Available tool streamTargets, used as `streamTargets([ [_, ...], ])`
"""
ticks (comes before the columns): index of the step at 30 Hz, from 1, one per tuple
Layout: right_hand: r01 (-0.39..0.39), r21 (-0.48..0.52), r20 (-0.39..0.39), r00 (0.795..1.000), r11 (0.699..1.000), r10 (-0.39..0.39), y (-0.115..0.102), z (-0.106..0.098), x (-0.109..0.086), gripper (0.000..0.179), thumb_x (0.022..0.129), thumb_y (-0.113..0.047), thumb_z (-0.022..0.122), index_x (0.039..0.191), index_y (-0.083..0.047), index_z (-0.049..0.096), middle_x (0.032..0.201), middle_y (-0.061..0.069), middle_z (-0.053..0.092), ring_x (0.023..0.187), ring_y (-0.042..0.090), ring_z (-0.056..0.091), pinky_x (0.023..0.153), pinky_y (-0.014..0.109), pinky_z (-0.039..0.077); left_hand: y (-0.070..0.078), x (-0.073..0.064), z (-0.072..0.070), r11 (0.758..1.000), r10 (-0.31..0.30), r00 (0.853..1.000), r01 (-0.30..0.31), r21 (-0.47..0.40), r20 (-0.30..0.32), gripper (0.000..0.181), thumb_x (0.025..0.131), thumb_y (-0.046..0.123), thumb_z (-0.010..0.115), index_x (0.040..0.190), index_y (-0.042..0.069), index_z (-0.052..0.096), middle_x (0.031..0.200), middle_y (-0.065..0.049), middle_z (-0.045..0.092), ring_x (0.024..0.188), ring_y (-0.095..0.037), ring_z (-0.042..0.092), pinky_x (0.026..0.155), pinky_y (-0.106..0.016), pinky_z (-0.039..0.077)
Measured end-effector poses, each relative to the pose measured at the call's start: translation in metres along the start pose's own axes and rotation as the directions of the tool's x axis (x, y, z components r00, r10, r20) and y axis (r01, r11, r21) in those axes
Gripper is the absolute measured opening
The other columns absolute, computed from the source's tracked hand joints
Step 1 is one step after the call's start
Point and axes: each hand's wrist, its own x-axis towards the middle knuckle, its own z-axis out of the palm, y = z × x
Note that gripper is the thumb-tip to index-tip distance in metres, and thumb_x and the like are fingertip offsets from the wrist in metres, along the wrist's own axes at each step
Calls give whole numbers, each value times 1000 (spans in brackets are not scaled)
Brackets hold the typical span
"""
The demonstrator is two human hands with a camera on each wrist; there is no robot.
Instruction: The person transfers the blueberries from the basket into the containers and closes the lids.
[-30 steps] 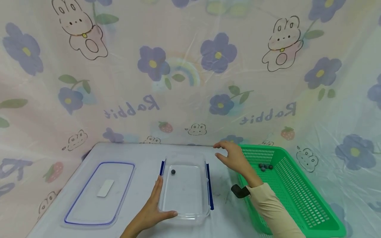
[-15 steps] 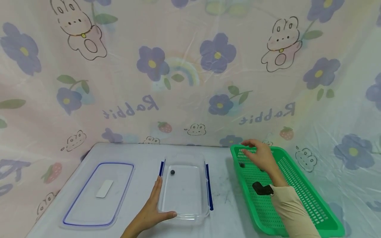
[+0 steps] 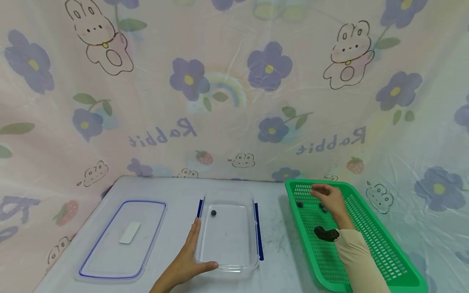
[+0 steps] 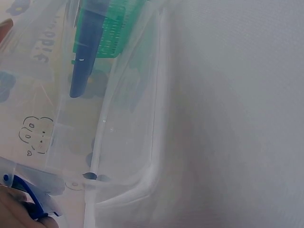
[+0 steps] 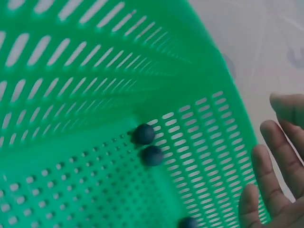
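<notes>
My left hand (image 3: 185, 258) rests against the left side of a clear plastic container (image 3: 229, 266), thumb at its front edge and fingers straight along the wall. One blueberry (image 3: 213, 213) lies inside the container near its back left. In the left wrist view, fingertips (image 4: 21, 213) touch a blue latch (image 4: 33, 197). My right hand (image 3: 331, 201) hovers over the back of a green basket (image 3: 305, 244), fingers apart with nothing seen between them. Several blueberries (image 5: 152, 156) lie on the basket floor by its end wall; the hand partly hides some in the head view.
A clear lid with a blue seal (image 3: 143, 264) lies on the white table (image 3: 181, 187) at left, a white rectangular piece (image 3: 130, 232) on it. A patterned curtain (image 3: 234, 122) hangs behind the table. A black wrist device (image 3: 325, 234) sits at the right sleeve.
My right hand has moved right, from beside the basket to over its back part, then a little lower. The left hand, container and its blueberry stay in place.
</notes>
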Motion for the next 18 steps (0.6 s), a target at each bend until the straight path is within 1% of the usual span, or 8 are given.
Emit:
streamTargets([
  [1,-36,28,2,999,999,36,5,2,1,51,94,-32,66,130,3,56,124,19,60,97,6,56,96,52,43,0,0,0,1000,1,1000,-1,1,-2,127,72,35,86,156,13,-6,160,-14,-10,142,-44,-6,100,-74,13],
  [3,-111,96,10,994,989,110,14,5,4,56,93,-34,67,133,3,54,125,15,59,103,11,55,100,52,39,-1,0,0,1000,0,1000,0,0,-3,126,72,35,86,156,12,-5,160,-14,-10,142,-44,-5,100,-74,13],
  [5,-178,131,8,984,975,179,22,8,7,58,92,-35,68,133,2,53,125,10,60,112,20,53,103,52,36,-2,0,0,1000,2,1000,-2,1,-4,127,72,35,86,156,12,-5,160,-14,-9,142,-44,-5,100,-74,13],
  [7,-218,140,17,976,966,218,29,12,10,58,92,-35,68,134,2,53,124,8,61,119,29,49,104,51,36,-2,0,0,1000,7,1000,-7,7,-1,127,72,35,86,156,12,-5,160,-13,-10,142,-44,-5,101,-73,13],
  [9,-230,135,25,973,964,229,35,15,11,57,92,-33,68,133,3,53,125,10,61,122,34,47,103,51,36,-3,0,0,1000,17,1000,-17,11,-2,127,72,35,86,156,11,-6,160,-14,-10,142,-44,-5,101,-73,13],
  [12,-232,126,41,973,964,229,41,19,11,54,94,-29,66,134,5,52,129,17,57,123,37,46,103,52,37,-3,0,1,1000,29,1000,-29,13,3,127,72,35,86,156,11,-6,160,-14,-10,142,-44,-4,101,-73,14],
  [15,-221,113,46,975,969,217,45,23,11,51,95,-26,66,133,6,52,129,20,57,122,38,47,102,53,37,-3,0,1,1000,23,1000,-23,6,3,127,72,35,86,156,12,-6,160,-14,-10,143,-43,-4,101,-73,14],
  [18,-201,91,55,979,975,197,51,27,11,47,95,-22,65,130,8,54,124,20,60,117,38,51,99,53,40,-3,0,1,1000,9,1000,-9,-1,0,127,72,35,86,156,12,-6,160,-13,-10,143,-43,-5,101,-73,13],
])
